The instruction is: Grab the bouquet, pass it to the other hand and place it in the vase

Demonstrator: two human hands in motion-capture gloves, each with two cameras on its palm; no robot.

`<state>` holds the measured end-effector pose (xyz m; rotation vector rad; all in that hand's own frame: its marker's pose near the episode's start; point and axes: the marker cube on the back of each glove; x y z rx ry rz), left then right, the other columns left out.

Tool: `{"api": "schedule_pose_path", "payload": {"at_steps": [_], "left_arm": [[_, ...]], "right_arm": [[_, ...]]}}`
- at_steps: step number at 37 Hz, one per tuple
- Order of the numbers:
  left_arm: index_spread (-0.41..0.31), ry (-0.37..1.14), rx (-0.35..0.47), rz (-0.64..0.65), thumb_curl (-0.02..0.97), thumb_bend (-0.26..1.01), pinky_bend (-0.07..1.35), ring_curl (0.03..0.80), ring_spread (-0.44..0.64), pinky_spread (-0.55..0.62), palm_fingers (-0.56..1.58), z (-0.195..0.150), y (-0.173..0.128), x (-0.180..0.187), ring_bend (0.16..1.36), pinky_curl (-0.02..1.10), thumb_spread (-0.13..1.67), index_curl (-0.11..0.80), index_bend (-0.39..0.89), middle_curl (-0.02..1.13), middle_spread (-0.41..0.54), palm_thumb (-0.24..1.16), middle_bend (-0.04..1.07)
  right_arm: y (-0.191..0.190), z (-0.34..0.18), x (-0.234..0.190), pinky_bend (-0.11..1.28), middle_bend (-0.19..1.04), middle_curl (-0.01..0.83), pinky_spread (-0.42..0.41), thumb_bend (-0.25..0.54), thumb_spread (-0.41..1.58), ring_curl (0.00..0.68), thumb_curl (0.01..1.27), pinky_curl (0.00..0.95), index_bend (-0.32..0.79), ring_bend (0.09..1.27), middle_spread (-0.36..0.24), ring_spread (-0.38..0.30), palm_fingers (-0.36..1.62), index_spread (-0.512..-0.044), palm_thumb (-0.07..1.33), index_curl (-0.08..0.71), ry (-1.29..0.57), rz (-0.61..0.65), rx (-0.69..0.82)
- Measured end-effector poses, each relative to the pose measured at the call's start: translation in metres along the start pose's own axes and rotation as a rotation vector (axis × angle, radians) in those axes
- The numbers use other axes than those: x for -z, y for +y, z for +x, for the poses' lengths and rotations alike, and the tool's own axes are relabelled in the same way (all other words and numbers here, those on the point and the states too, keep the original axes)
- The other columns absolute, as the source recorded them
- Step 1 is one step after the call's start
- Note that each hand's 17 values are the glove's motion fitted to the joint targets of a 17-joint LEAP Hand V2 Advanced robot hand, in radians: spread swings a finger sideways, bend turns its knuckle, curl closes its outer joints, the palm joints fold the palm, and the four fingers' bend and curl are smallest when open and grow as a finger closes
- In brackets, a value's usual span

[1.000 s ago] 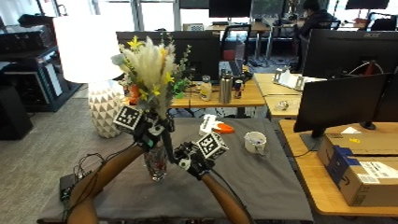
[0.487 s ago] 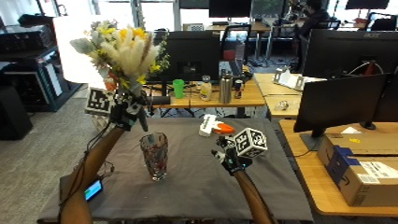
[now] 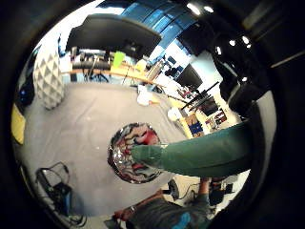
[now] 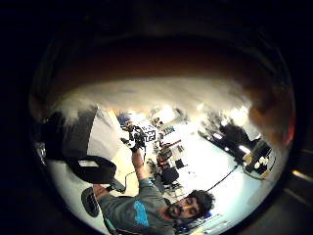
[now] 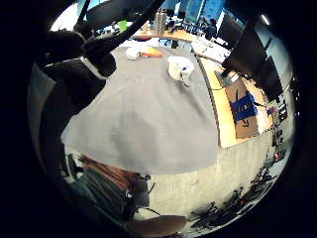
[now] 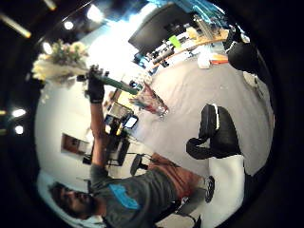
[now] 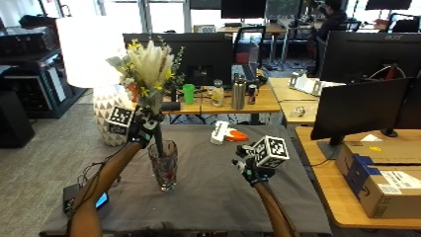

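My left hand (image 7: 143,129) grips the bouquet (image 7: 148,64) of pale plumes and yellow flowers by its green-wrapped stems (image 3: 205,152). It holds the bouquet upright over the clear glass vase (image 7: 163,165), which stands on the grey table cloth (image 7: 210,197). The stem ends reach the vase mouth (image 3: 136,152). In the right thumb side palm view the bouquet (image 6: 59,64) shows above the vase (image 6: 149,102). My right hand (image 7: 248,165) hovers over the cloth to the right of the vase, fingers relaxed and holding nothing.
A white and orange object (image 7: 222,133) lies at the far side of the cloth. A white mug (image 5: 179,67) stands near the right hand. Beyond are a white lamp (image 7: 92,54), a desk with bottles (image 7: 236,94), monitors and cardboard boxes (image 7: 381,173).
The right hand let go of the bouquet and moved off to the right. The left hand lifted the bouquet high to the left, then brought it back down to the vase mouth.
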<state>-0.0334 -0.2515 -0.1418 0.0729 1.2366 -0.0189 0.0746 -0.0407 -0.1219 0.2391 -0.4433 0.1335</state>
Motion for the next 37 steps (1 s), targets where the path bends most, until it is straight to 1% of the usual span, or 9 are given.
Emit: {"api": "schedule_pose_path", "payload": {"at_steps": [2,6,7,8,11,15,21,25,37], "left_arm": [[-0.281,0.021,0.116,-0.011,0.247,-0.02,0.41,0.447,-0.35,-0.35,1.13,-0.019,0.002,-0.004,0.7,0.41,1.32,0.457,0.16,0.59,-0.344,0.54,0.52],[-0.244,0.033,0.187,-0.045,0.232,-0.03,0.34,0.443,-0.33,-0.25,0.94,-0.042,0.005,-0.006,0.65,0.4,1.3,0.433,0.1,0.59,-0.322,0.49,0.5],[-0.218,0.025,0.209,-0.059,0.229,-0.04,0.33,0.436,-0.32,-0.2,0.8,-0.051,0.006,-0.006,0.61,0.4,1.29,0.423,0.08,0.59,-0.309,0.47,0.47],[-0.181,0.014,0.236,-0.076,0.226,-0.04,0.32,0.442,-0.29,-0.15,0.67,-0.059,0.009,-0.006,0.58,0.41,1.27,0.421,0.09,0.6,-0.287,0.45,0.46],[-0.105,-0.031,0.335,-0.126,0.227,-0.03,0.34,0.441,-0.21,-0.02,0.52,-0.071,0.024,-0.005,0.55,0.42,1.24,0.404,0.09,0.59,-0.23,0.44,0.39],[-0.03,-0.11,0.416,-0.162,0.24,-0.02,0.32,0.403,-0.08,0.15,0.47,-0.075,0.054,0.012,0.52,0.39,1.2,0.379,0.11,0.54,-0.147,0.47,0.32],[-0.002,-0.098,0.375,-0.084,0.246,-0.04,0.31,0.368,0.0,0.27,0.52,-0.082,0.078,0.061,0.51,0.36,1.13,0.369,0.15,0.48,-0.078,0.42,0.22],[0.005,-0.088,0.358,-0.039,0.252,-0.03,0.31,0.369,0.03,0.31,0.52,-0.069,0.093,0.083,0.52,0.36,1.11,0.361,0.14,0.46,-0.05,0.41,0.18],[0.01,-0.05,0.312,-0.006,0.267,-0.03,0.31,0.371,0.06,0.36,0.5,-0.043,0.116,0.102,0.54,0.37,1.07,0.349,0.14,0.43,-0.004,0.39,0.17]], "right_arm": [[-0.001,0.002,-0.001,0.46,0.29,0.446,0.187,-0.019,1.02,0.368,0.59,0.379,0.12,0.39,-0.074,-0.019,0.86,-0.276,0.96,0.351,-0.001,-0.005,-0.003],[-0.001,0.005,-0.001,0.44,0.28,0.445,0.206,-0.018,1.03,0.368,0.59,0.377,0.12,0.38,-0.066,-0.013,0.86,-0.272,0.96,0.346,0.004,0.0,0.002],[-0.001,0.005,-0.001,0.44,0.27,0.443,0.209,-0.017,1.03,0.37,0.59,0.377,0.12,0.37,-0.065,-0.013,0.86,-0.271,0.96,0.343,0.005,0.002,0.004],[-0.001,0.006,0.0,0.44,0.27,0.443,0.214,-0.019,1.03,0.37,0.58,0.376,0.12,0.37,-0.064,-0.012,0.86,-0.271,0.95,0.341,0.006,0.005,0.005],[0.001,0.006,0.003,0.42,0.27,0.443,0.22,-0.02,1.04,0.372,0.58,0.375,0.12,0.37,-0.062,-0.01,0.86,-0.268,0.95,0.337,0.004,0.011,-0.001],[0.002,0.009,0.003,0.41,0.26,0.444,0.232,-0.017,1.05,0.372,0.58,0.373,0.12,0.36,-0.061,-0.009,0.86,-0.266,0.95,0.332,0.003,0.012,-0.008],[0.002,0.004,0.005,0.38,0.26,0.444,0.242,-0.016,1.06,0.376,0.57,0.37,0.12,0.36,-0.06,-0.01,0.85,-0.264,0.95,0.324,-0.003,0.019,-0.009],[-0.002,-0.002,0.002,0.36,0.26,0.444,0.249,-0.016,1.06,0.378,0.57,0.369,0.12,0.35,-0.06,-0.009,0.85,-0.264,0.95,0.32,-0.003,0.013,0.004],[-0.011,-0.018,-0.006,0.34,0.25,0.444,0.257,-0.017,1.07,0.381,0.56,0.373,0.12,0.33,-0.059,-0.007,0.86,-0.265,0.94,0.312,-0.004,0.019,0.056]]}}
